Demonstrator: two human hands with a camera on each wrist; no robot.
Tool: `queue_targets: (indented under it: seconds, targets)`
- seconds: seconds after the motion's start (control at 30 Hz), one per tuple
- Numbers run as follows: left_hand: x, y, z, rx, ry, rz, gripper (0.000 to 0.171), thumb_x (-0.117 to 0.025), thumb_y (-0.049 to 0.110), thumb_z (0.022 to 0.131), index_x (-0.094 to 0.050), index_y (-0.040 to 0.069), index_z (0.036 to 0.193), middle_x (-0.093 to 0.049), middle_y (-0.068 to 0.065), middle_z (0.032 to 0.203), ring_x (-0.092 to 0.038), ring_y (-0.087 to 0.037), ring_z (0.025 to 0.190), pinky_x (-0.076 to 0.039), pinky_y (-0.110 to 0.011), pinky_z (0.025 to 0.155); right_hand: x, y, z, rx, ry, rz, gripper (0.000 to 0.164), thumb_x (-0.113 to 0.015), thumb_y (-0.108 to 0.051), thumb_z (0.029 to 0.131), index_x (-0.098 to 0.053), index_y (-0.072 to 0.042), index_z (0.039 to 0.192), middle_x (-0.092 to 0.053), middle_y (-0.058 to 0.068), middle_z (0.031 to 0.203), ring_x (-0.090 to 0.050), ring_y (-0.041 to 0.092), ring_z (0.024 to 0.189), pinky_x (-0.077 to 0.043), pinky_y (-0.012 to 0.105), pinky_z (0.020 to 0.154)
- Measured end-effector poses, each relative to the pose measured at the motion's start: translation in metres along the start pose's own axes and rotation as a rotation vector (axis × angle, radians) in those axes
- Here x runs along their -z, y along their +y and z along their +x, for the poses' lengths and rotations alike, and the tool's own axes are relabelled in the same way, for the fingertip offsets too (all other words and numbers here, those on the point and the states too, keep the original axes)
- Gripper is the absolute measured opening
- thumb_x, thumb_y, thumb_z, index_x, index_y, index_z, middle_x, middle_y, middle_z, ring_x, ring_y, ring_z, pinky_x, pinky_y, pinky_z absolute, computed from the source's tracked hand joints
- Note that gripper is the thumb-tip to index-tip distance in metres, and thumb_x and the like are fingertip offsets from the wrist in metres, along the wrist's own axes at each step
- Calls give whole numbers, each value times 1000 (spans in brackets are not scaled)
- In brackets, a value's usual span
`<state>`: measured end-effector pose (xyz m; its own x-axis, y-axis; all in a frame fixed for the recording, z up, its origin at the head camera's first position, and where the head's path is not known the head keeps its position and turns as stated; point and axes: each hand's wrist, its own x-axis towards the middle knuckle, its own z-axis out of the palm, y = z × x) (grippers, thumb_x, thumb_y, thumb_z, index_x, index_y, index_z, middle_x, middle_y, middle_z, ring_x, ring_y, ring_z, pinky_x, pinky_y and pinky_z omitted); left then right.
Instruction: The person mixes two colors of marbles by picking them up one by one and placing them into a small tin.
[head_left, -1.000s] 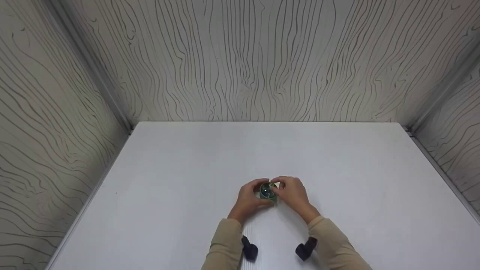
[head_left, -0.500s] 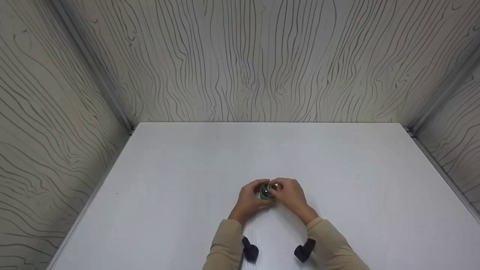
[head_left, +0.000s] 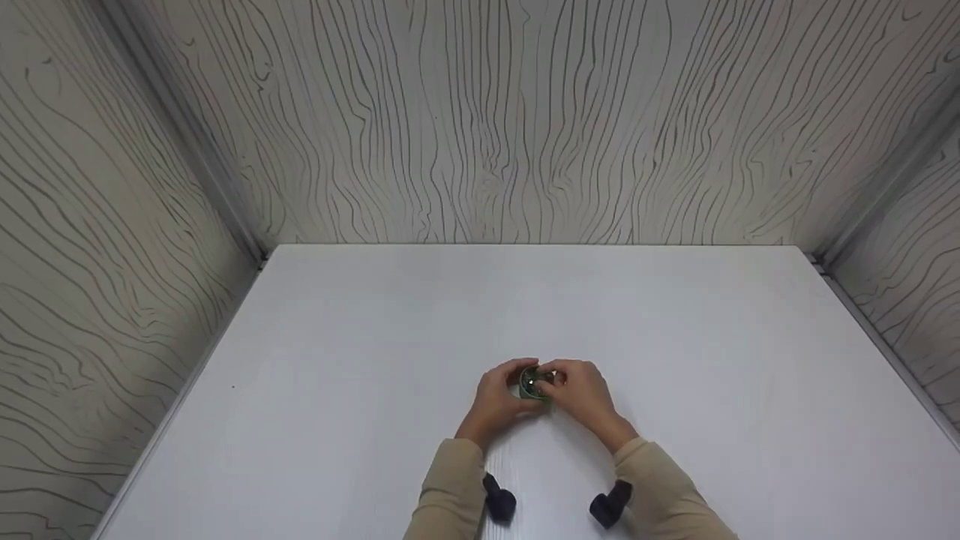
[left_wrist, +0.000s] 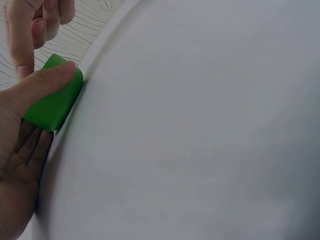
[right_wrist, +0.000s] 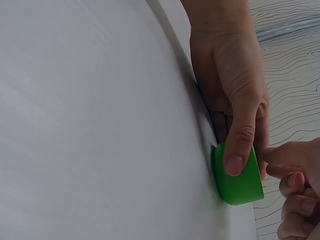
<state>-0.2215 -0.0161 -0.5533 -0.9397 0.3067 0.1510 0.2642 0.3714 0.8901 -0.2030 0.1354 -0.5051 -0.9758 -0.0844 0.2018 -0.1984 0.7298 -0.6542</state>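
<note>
A small green cup stands on the white table, with dark, shiny contents too small to identify in the head view. My left hand grips it from the left. In the left wrist view, the left thumb lies along the green cup's wall. From the other side my right hand reaches over the rim, thumb and index finger at the cup's mouth. The right wrist view has the other fingers of the right hand curled beside the green cup. Whether its fingertips pinch anything is hidden.
The white table surrounds both hands. Wood-patterned panels rise behind it and at both sides, joined by grey metal posts. Black wrist mounts stick out inward from the beige sleeves.
My right fingertips have moved slightly left and down, further over the cup's mouth, covering more of its contents. The left hand and cup stay in place.
</note>
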Motion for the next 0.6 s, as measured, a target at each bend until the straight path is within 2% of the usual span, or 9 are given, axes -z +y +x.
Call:
queue_targets:
  seconds: [0.27, 0.43, 0.53, 0.6]
  targets:
    - [3, -1, -1, 19, -22, 9, 70, -84, 14, 71, -54, 8, 134, -63, -9, 132, -58, -24, 126, -46, -34, 112, 4, 3, 0, -20, 18, -21, 12, -76, -10, 78, -76, -5, 89, -58, 0, 60, -38, 4, 54, -28, 15, 48]
    - [9, 0, -2, 80, -42, -45, 82, -83, 27, 74, -43, 11, 143, -54, -8, 143, -54, -26, 131, -46, -38, 113, 10, 7, 2, -23, 21, -46, 13, -75, -12, 81, -76, -6, 92, -54, -1, 57, -36, 4, 53, -27, 15, 47]
    - [17, 3, -2, 69, -15, -49, 81, -78, 35, 79, -41, 10, 145, -48, -10, 148, -49, -30, 136, -44, -43, 114, 16, 11, 2, -12, 27, -80, 15, -74, -15, 82, -75, -6, 95, -52, -2, 56, -35, 4, 53, -26, 15, 48]
    - [23, 9, 0, 38, 31, 23, 75, -75, 37, 82, -43, 11, 144, -48, -9, 148, -47, -30, 137, -43, -44, 114, 22, 14, 2, -4, 41, -119, 18, -74, -18, 83, -75, -6, 97, -50, -2, 57, -35, 5, 54, -25, 16, 49]
